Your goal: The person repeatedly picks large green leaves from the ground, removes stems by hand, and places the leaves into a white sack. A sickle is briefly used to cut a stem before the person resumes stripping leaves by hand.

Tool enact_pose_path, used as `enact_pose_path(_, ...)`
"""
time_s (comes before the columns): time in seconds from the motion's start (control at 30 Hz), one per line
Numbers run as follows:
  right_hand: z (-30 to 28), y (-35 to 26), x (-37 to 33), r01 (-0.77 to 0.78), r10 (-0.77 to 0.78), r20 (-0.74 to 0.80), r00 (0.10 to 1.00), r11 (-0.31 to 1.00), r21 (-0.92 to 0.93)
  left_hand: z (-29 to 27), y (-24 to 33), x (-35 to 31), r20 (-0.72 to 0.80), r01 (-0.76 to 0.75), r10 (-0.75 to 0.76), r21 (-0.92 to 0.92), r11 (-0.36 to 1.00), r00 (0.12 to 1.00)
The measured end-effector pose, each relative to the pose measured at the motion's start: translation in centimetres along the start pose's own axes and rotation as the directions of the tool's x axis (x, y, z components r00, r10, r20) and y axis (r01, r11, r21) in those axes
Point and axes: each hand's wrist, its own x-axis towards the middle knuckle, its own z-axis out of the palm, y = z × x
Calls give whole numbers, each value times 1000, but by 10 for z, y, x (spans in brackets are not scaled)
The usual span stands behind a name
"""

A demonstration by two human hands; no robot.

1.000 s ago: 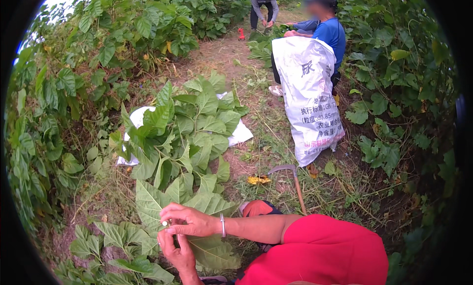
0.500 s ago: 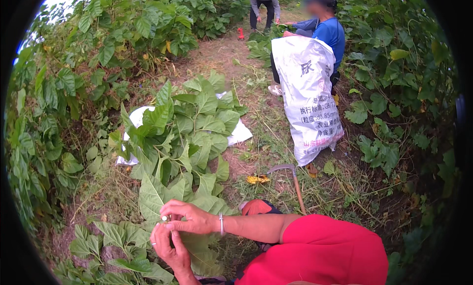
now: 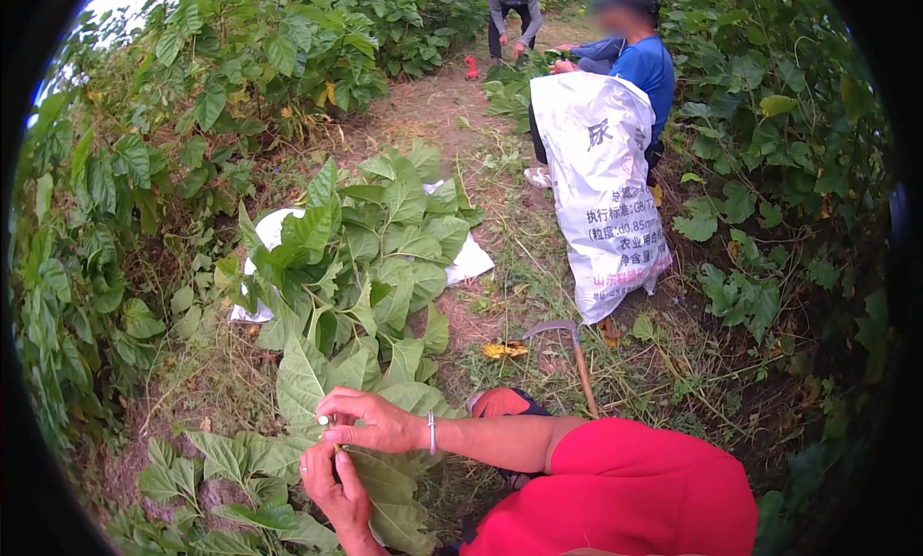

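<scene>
My right hand point(image 3: 377, 421), coming in from the right with a metal bracelet at the wrist, pinches a leafy branch near its pale round cut end point(image 3: 323, 420). Just below, my left hand point(image 3: 335, 491), a ring on one finger, is closed around the same stem. Large green leaves point(image 3: 396, 506) spread out under and beside my hands; most of the stem is hidden by my fingers. Directly ahead lies a heap of cut leafy branches point(image 3: 385, 239) on white sheeting point(image 3: 469, 262). More cut leaves point(image 3: 226, 465) lie to the left of my hands.
A sickle point(image 3: 567, 349) with a wooden handle lies on the grass at right, beside my shoe point(image 3: 505, 402). Beyond it stands a white woven sack point(image 3: 606, 191). A person in blue point(image 3: 646, 71) sits behind the sack; another person point(image 3: 514, 18) bends farther back. Leafy bushes point(image 3: 769, 172) line both sides.
Both hands have shifted very slightly to the right, still on the branch. The leaves beneath them have moved a little. The far person's hands have moved over the foliage.
</scene>
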Motion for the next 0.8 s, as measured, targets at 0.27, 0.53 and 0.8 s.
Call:
enact_pose_path(0.27,1,-1,0,3,-2,16,1000,998,-61,1,-7,-2,12,55,-57,87,995,998)
enact_pose_path(0.53,-1,-4,-1,3,1,33,999,994,-108,6,-8,-2,-18,58,-57,75,995,998)
enact_pose_path(0.8,0,-5,-2,9,-7,28,1000,995,-95,9,-11,-3,-27,20,-19,27,999,999)
